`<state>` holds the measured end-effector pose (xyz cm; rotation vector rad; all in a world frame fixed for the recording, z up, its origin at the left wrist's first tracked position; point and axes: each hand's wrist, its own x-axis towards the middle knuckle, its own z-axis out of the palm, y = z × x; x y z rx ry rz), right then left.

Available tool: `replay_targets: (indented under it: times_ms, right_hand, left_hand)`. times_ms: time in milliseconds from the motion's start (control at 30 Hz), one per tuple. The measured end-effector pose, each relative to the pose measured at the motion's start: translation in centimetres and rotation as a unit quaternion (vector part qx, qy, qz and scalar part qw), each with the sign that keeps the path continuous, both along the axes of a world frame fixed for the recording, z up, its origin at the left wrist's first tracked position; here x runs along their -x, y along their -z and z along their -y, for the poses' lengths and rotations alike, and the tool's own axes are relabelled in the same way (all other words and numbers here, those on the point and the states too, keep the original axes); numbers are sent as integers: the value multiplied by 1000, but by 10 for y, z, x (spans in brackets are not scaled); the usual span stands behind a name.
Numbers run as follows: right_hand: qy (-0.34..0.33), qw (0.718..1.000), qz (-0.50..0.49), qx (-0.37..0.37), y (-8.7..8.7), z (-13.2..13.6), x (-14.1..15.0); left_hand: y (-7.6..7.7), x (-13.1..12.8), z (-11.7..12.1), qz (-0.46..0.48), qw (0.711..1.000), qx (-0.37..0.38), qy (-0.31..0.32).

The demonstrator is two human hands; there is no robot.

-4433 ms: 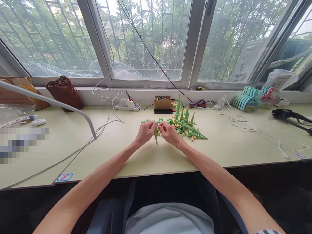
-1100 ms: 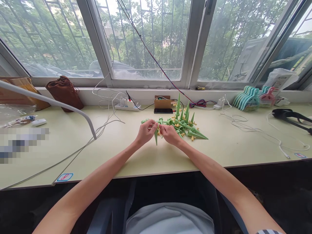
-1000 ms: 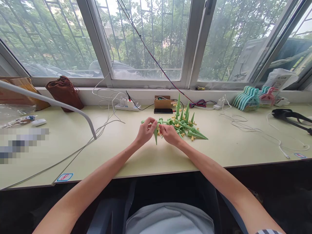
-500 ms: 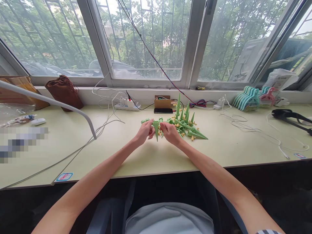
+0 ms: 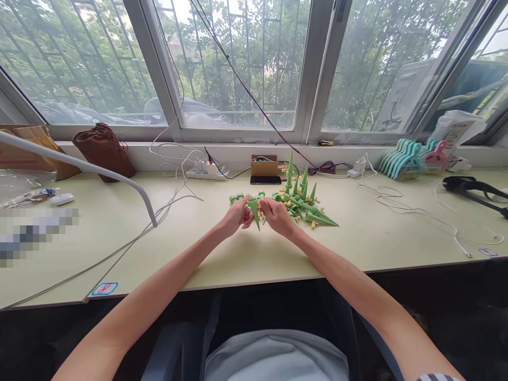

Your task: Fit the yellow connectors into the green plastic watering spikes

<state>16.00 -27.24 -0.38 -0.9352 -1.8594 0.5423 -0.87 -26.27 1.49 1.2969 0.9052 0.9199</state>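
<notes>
My left hand (image 5: 235,216) is closed on a green plastic watering spike (image 5: 254,212), pinching it near its wide open top. The spike's point hangs down, tilted a little to the right. My right hand (image 5: 277,216) is closed in a pinch right beside the spike's top; whatever lies between its fingertips is hidden. Behind and right of my hands lies a heap of green watering spikes (image 5: 321,218) with small yellow valves (image 5: 314,225), several standing upright. More green parts (image 5: 233,199) show just behind my left hand.
A black phone (image 5: 265,180) lies before a small cardboard box (image 5: 264,166). White cables (image 5: 180,203) run left from a power strip (image 5: 206,172). Further out are a brown pouch (image 5: 103,152), turquoise hangers (image 5: 401,160) and a black strapped device (image 5: 472,190).
My left hand has turned and shifted its fingers behind the spike, exposing the spike's top. The spike's tip has swung slightly right. My right hand stays closed in nearly the same place.
</notes>
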Motion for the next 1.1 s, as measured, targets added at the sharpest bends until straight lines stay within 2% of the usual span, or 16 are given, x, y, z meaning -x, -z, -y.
replay_targets:
  times_ms: [233, 533, 1100]
  right_hand:
    - [5, 1000, 10, -6, 2, -2, 0]
    - [5, 1000, 5, 4, 5, -4, 0]
    - [2, 1000, -8, 6, 9, -9, -1]
  left_hand:
    - [-3, 1, 3, -1, 1000, -21, -1]
    - [1, 3, 0, 17, 999, -36, 2]
    - [-2, 3, 6, 0, 993, -116, -12]
